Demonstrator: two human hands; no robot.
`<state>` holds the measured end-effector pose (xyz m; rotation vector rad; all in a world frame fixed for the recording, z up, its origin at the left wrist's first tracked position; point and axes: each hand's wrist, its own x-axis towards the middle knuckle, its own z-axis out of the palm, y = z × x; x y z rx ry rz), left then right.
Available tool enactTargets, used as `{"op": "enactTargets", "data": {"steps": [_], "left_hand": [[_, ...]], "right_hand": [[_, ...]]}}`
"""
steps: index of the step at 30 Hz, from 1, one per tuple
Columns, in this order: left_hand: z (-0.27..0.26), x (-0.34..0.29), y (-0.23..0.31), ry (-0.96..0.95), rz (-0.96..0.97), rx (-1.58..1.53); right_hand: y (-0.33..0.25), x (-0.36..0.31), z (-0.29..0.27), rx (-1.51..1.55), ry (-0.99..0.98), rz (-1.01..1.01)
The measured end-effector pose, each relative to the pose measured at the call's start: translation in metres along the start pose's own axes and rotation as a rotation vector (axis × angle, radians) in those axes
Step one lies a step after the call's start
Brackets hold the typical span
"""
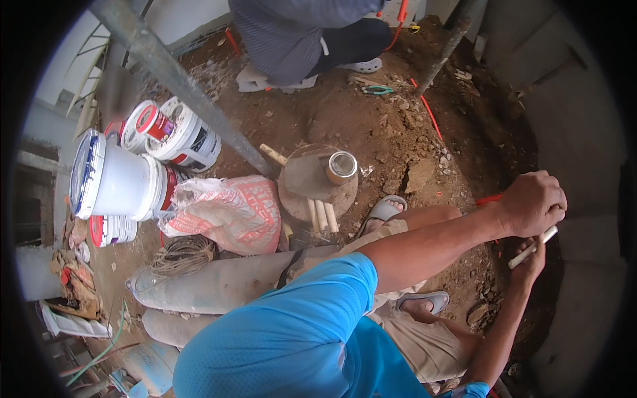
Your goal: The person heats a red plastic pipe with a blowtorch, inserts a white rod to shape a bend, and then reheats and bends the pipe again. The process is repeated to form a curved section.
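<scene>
At the far right, by the grey wall, my two hands are close together. My right hand (529, 265) is wrapped round a short cream pipe (533, 247), which lies slanted across its fingers. Just above it, my left hand (533, 201) is closed in a fist; whatever its fingers hold is hidden. An orange-red tube (490, 199) shows behind my left wrist. In the middle, an open metal can (342, 167) stands on a round board (292, 196), with several cream pipe pieces (322, 215) lying at its near edge.
A person (292, 40) squats at the top, near teal-handled pliers (378, 89). To the left are stacked buckets (123, 176), a printed sack (229, 212), a coil of wire (184, 255) and grey cylinders (212, 282). A metal pole (186, 83) slants across, and orange tubing (431, 113) lies on dirt.
</scene>
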<state>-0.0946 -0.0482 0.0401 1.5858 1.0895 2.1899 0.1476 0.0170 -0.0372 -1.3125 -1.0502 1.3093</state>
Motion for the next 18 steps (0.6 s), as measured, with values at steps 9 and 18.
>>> {"op": "enactTargets", "data": {"steps": [9,18], "left_hand": [[-0.134,-0.055,0.066,0.006,-0.117,0.269],[-0.307,-0.186,0.095,-0.066,-0.694,0.179]], "right_hand": [[-0.077,-0.128,0.214,0.317,-0.422,-0.193],[0.032,-0.273,0.304,-0.153,-0.860,-0.219]]}}
